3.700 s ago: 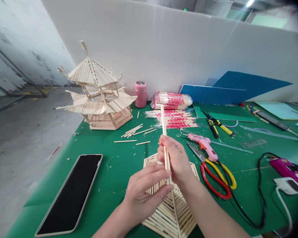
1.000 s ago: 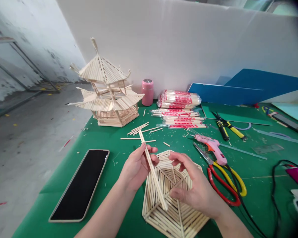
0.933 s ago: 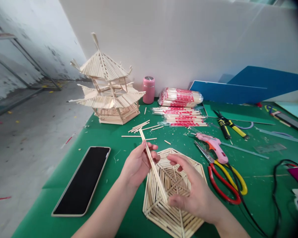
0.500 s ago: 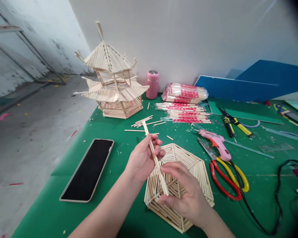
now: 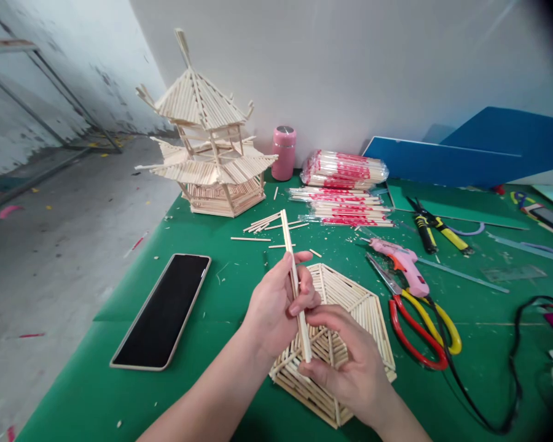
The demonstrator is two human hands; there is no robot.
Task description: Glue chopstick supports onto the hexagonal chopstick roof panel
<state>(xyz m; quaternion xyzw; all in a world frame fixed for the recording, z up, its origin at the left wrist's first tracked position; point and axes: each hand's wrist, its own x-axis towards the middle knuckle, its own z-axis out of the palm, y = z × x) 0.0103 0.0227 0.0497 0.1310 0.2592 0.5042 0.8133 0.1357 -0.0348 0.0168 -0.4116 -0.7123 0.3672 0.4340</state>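
Note:
My left hand (image 5: 279,304) is closed around a thin bundle of wooden chopsticks (image 5: 289,239), which slants upright in front of me. At the bundle's lower end, my right hand (image 5: 350,362) has its thumb against the tip and its index finger at the side. Beneath both hands lies a flat polygonal panel (image 5: 368,325) of sticks laid side by side, partly hidden by them. A two-tiered pavilion model (image 5: 203,153) of the same kind of sticks stands at the back left. Several loose sticks (image 5: 262,222) lie beyond my left hand.
A phone (image 5: 163,313) lies at left on the green table cover (image 5: 230,393). On the right are a pink glue gun (image 5: 405,264), red-and-yellow-handled scissors (image 5: 419,331) and yellow-black pliers (image 5: 435,230). Wrapped chopstick packs (image 5: 345,169) and a pink flask (image 5: 284,153) stand along the wall.
My left hand and the chopsticks have shifted slightly right, and the bundle stands steeper. My right hand now touches the lower end more closely.

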